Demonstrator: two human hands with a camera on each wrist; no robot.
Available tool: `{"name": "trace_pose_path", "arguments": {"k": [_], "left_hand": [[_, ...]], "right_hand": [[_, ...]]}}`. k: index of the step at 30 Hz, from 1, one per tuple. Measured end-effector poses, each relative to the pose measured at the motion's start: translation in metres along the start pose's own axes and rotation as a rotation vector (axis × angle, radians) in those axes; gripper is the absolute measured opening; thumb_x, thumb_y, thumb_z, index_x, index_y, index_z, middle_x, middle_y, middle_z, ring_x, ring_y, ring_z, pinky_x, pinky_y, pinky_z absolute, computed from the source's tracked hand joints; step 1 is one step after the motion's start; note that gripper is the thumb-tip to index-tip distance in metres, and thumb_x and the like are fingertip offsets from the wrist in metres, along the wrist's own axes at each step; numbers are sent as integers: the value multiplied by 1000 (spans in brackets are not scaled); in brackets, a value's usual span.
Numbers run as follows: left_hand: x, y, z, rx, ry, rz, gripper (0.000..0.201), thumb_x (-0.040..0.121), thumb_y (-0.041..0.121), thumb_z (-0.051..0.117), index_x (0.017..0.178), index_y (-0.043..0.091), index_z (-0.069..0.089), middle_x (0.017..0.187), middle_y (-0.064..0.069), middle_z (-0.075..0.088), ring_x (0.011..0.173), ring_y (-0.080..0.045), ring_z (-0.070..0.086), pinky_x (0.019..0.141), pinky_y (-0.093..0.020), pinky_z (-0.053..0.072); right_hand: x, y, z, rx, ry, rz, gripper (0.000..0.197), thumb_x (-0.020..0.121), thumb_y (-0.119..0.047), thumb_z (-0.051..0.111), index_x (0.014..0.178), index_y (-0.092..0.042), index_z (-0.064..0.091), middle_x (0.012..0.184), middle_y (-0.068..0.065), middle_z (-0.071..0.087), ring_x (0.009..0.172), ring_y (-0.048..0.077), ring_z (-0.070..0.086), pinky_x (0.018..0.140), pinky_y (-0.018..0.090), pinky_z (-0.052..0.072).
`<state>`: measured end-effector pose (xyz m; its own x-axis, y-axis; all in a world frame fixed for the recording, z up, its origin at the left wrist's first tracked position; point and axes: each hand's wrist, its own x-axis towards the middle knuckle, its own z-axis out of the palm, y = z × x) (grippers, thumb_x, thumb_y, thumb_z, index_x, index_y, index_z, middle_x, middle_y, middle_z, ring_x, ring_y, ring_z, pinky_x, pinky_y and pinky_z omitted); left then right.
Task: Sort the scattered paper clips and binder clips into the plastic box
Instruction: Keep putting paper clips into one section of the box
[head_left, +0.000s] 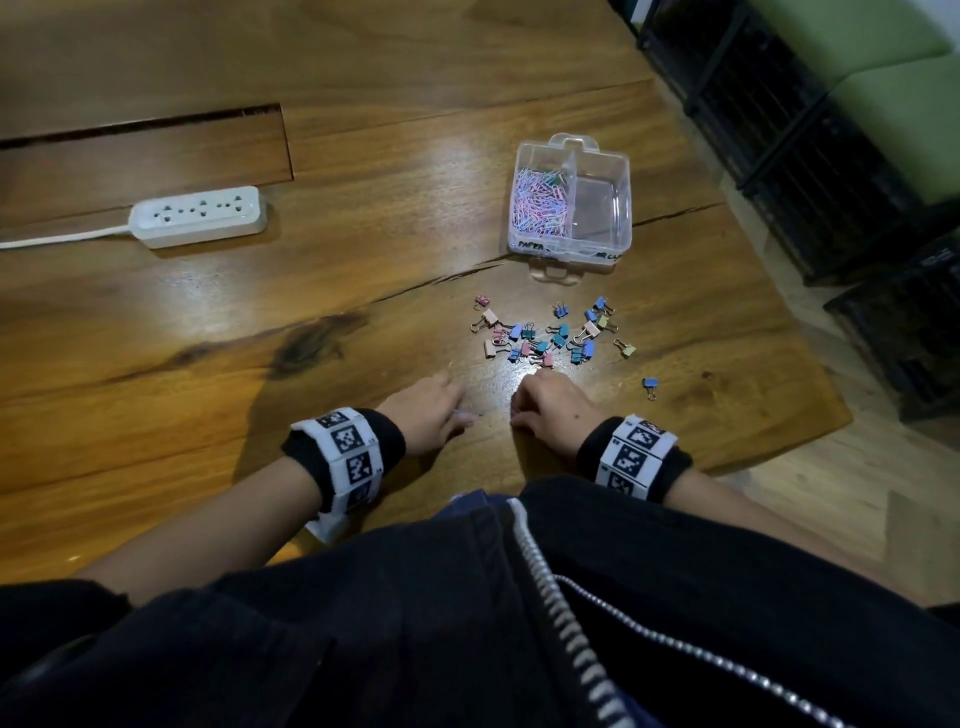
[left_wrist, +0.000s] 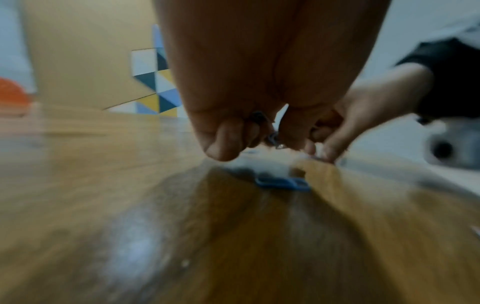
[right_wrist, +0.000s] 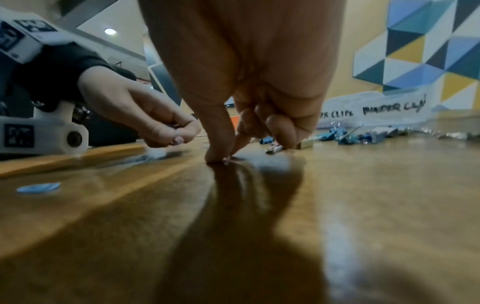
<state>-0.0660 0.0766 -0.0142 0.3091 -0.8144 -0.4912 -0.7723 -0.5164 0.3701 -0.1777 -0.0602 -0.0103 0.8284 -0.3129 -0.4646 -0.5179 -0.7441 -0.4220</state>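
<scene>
The clear plastic box (head_left: 621, 171) stands at the far right; its left compartment holds a heap of pastel paper clips (head_left: 537, 200) and its right one is bare. Several coloured binder clips (head_left: 550, 335) lie scattered in front of it, one blue binder clip (head_left: 649, 384) apart to the right. My left hand (head_left: 460, 413) is low over the table, fingers curled round paper clips (left_wrist: 272, 137). A blue paper clip (left_wrist: 283, 183) lies on the wood just beneath it. My right hand (right_wrist: 224, 158) pinches thumb and forefinger on a small paper clip at the table surface.
A white power strip (head_left: 197, 215) with its cable lies at the far left. The wooden table (head_left: 363, 156) has a slot at the back left and ends at the right, where black crates (head_left: 831, 156) stand on the floor.
</scene>
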Motion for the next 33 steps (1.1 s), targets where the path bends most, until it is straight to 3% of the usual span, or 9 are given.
{"name": "trace_pose_path", "arguments": {"k": [5,9,11,13,16,22,25,29,33], "left_hand": [[1,-15,-15,-622,100,-111,18,97,18,43,79,20,43,80,2,46,73,-6,48,61,-15,37],[-4,-27,-20,-1081,40,-171,22,95,5,44,76,16,45,62,3,57,40,-1,48,43,-12,40],[-6,-31,-18,-1166,32,-178,21,93,-2,43,79,12,48,52,3,60,40,-1,50,40,-12,41],[-9,-33,-16,-1213,23,-190,23,93,-7,40,83,11,51,55,1,59,40,-1,50,38,-12,41],[-15,-34,-14,-1286,-25,-246,27,93,-9,34,84,7,53,66,-7,50,37,-2,49,36,-12,40],[-21,-33,-15,-1537,26,-366,32,93,9,24,63,10,35,58,-5,36,32,-9,39,33,-14,27],[-21,-36,-11,-1189,9,-401,40,97,32,38,60,17,37,54,1,36,42,-11,35,43,-20,27],[-22,-33,-4,-689,60,-239,31,94,33,47,69,15,49,68,0,46,63,-14,42,61,-26,32],[-26,-30,-2,-356,-3,-84,20,77,30,72,93,19,65,89,9,58,85,-9,52,77,-24,42]], "right_hand": [[3,-3,1,-39,-86,-67,14,89,-14,52,101,-8,52,102,1,39,97,12,37,87,23,34],[1,-1,-7,181,-88,-63,8,88,-7,52,86,-14,49,92,-4,47,84,8,48,64,7,38],[-1,-1,-10,416,-129,-62,12,88,-2,50,92,-13,51,88,-6,50,78,3,49,58,6,39],[0,-3,-12,557,-204,-71,19,89,1,46,101,-10,55,85,-9,49,78,6,48,66,11,39],[1,-12,-13,736,-385,-33,26,89,5,38,79,-11,55,79,-3,52,67,7,48,62,17,41],[1,-41,4,565,-498,-86,20,81,-17,46,61,-17,49,65,-3,50,64,9,48,70,26,41],[0,-45,13,396,-520,-204,14,78,-14,65,69,-17,55,69,-1,60,65,16,58,68,39,53],[-1,-46,20,-171,-422,-586,25,76,-17,68,101,-16,64,98,7,63,90,21,58,76,28,46],[-1,-41,24,-147,-337,-697,20,79,-12,64,98,-7,67,100,13,62,90,24,59,78,30,47]]}}
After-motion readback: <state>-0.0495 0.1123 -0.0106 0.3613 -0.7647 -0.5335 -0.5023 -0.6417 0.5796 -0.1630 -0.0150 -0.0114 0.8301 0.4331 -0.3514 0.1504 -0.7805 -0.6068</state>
